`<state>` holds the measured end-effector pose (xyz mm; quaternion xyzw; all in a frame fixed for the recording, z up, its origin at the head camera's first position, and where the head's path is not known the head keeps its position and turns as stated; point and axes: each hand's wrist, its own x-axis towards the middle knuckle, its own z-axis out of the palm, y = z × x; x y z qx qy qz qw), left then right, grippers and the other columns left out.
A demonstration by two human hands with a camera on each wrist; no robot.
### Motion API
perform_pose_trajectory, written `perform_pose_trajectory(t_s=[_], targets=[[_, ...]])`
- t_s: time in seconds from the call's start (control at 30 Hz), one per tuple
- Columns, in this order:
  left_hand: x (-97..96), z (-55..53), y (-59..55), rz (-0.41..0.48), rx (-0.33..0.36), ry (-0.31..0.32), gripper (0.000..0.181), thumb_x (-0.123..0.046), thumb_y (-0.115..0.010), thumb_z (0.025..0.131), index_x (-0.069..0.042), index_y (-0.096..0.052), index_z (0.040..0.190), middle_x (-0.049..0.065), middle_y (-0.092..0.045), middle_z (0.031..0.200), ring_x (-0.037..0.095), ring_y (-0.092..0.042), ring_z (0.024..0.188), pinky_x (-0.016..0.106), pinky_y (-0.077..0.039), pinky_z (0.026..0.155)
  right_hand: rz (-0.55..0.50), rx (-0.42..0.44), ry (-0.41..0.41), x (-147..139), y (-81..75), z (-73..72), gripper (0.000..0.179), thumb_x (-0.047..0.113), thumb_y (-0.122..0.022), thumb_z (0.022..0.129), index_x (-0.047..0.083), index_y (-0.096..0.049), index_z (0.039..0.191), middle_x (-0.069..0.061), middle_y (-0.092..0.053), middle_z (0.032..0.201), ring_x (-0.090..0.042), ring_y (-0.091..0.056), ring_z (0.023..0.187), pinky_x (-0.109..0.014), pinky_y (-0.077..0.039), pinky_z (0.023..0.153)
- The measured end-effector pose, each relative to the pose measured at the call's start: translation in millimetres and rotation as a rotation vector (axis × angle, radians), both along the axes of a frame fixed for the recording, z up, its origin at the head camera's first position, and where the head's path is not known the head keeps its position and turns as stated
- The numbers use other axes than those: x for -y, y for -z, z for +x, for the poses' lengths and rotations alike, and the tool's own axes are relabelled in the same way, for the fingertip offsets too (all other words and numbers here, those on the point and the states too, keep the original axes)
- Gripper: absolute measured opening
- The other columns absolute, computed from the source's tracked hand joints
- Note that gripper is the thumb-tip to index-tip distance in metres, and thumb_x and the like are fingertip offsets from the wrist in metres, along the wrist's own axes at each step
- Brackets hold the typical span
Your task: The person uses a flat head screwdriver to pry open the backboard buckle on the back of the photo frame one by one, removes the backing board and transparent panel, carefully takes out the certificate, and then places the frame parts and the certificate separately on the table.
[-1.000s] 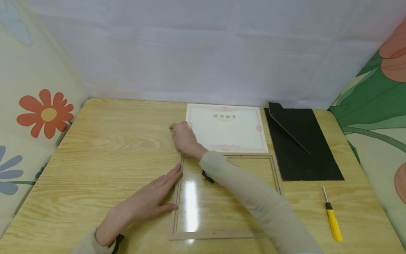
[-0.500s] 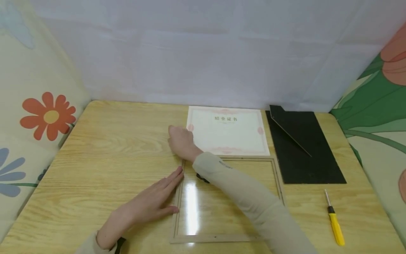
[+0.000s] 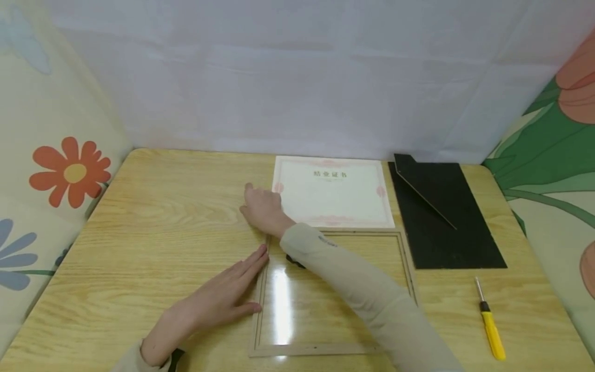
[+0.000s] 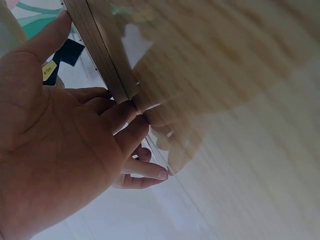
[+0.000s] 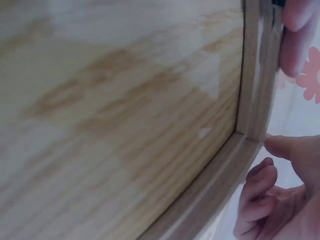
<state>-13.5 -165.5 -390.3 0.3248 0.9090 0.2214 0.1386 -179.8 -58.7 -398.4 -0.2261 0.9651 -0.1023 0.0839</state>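
Note:
My left hand (image 3: 218, 297) has its fingers straight and its fingertips along the left side of a light wooden picture frame (image 3: 316, 350), which lies flat. My right arm reaches across the frame, and my right hand (image 3: 265, 209) is just beyond its far left corner, beside a certificate (image 3: 332, 199). The right hand's fingers are curled, and nothing shows between them. In the right wrist view the right thumb (image 5: 280, 146) overlaps the corner of the frame. The left wrist view has both hands, the right fingers (image 4: 150, 169) beyond the left ones.
To the right lies a black backing board (image 3: 460, 243) with its stand leg (image 3: 425, 199) partly raised. A yellow-handled screwdriver (image 3: 492, 333) is nearer, right of the frame. A white cloth (image 3: 297, 88) hangs behind the table (image 3: 153, 248), with flowered walls at both sides.
My right hand's fingers were spread at the certificate's left edge; they have curled, and the hand has shifted slightly left. My left hand keeps its place at the frame.

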Motion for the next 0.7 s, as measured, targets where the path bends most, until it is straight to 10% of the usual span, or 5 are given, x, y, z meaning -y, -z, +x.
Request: perform_pose_trajectory(t_s=[0.27, 0.5, 0.7], targets=[[0.7, -6.1, -1.1, -0.006, 0.025, -0.009, 0.086, -0.036, -0.066, 0.091, 0.002, -0.019, 0.152, 0.017, -0.008, 0.159, 0.033, -0.022, 0.142, 0.052, -0.025, 0.111, -0.186, 0.117, -0.056, -43, -26.8, 1.7, 0.049, 0.033, -0.058, 0.097, 0.009, -0.048, 0.138, -0.001, -0.064, 0.079, -0.010, -0.055, 0.052, -0.021, -0.046, 0.045], [2.4, -16.1, -7.9, -0.045, 0.029, -0.055, 0.080, -0.031, -0.067, 0.091, 0.005, -0.026, 0.149, 0.022, -0.017, 0.156, 0.039, -0.029, 0.138, 0.053, -0.027, 0.109, -0.292, 0.073, -0.021, -149, -59.3, 23.0, 0.040, 0.026, -0.061, 0.097, 0.010, -0.056, 0.132, -0.003, -0.061, 0.093, -0.013, -0.057, 0.070, -0.024, -0.049, 0.055], [2.3, -24.2, -5.8, -0.028, -0.049, -0.063, 0.077, -0.026, -0.069, 0.090, 0.005, -0.028, 0.148, 0.027, -0.032, 0.148, 0.042, -0.040, 0.130, 0.055, -0.035, 0.105, -0.348, -0.009, 0.069, -238, -54.2, 57.6, 0.042, 0.021, -0.064, 0.095, 0.007, -0.055, 0.133, -0.013, -0.059, 0.112, -0.025, -0.060, 0.090, -0.036, -0.053, 0.067]])
